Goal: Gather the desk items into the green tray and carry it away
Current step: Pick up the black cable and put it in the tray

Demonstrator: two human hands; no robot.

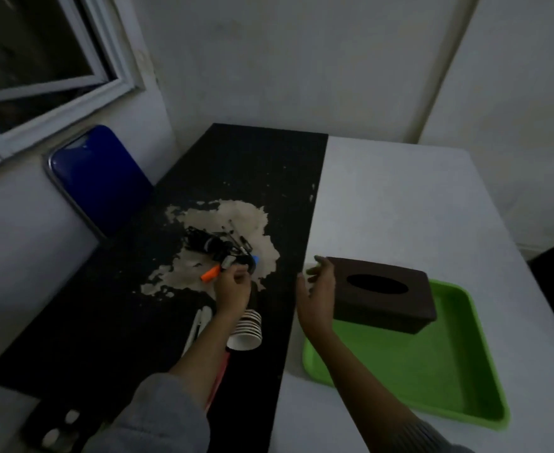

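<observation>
The green tray (432, 374) lies on the white table at the right. A brown tissue box (383, 297) rests tilted across the tray's far left corner. My right hand (316, 289) is at the box's left end with fingers loosely spread, gripping nothing. My left hand (233, 287) reaches over the black desk mat (105, 322), and its curled fingertips pinch a dark marker with a blue cap (247, 260). An orange marker (210, 273) lies just left of that hand. Beyond them sits a tangle of black cable (203, 243). A striped paper cup (246, 331) lies on its side under my left wrist.
A white plastic utensil (200, 325) and a red strip (220, 374) lie beside my left forearm. A blue chair (99, 181) stands against the wall at the left. A dark device with white buttons (56, 433) is at the bottom left. Walls close the far side.
</observation>
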